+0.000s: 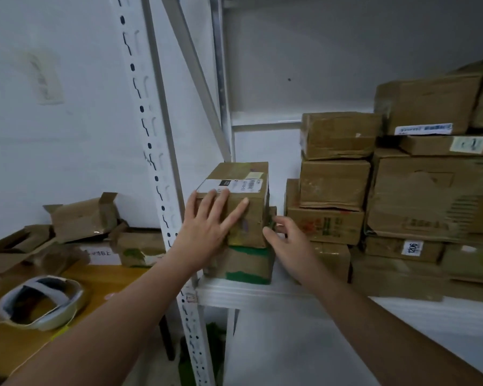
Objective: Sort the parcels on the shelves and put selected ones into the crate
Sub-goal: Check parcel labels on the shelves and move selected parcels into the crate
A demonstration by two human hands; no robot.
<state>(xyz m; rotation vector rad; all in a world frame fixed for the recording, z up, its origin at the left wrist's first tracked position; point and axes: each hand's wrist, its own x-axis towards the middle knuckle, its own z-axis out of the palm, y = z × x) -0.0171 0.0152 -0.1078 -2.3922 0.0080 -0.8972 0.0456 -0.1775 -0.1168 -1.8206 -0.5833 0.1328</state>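
Note:
A brown cardboard parcel (250, 210) with a white label on top stands on a lower parcel with green tape (239, 266) at the left end of the white shelf (251, 293). My left hand (207, 227) lies flat against the upper parcel's front left face, fingers spread. My right hand (286, 238) is at its right lower corner, fingers curled beside it; whether it touches is unclear. No crate is in view.
Several stacked brown parcels (402, 196) fill the shelf to the right. A white perforated shelf post (162, 190) stands left of the parcel. On the yellow table (95, 288) at left lie torn open boxes (81, 218) and a white headset-like object (39, 302).

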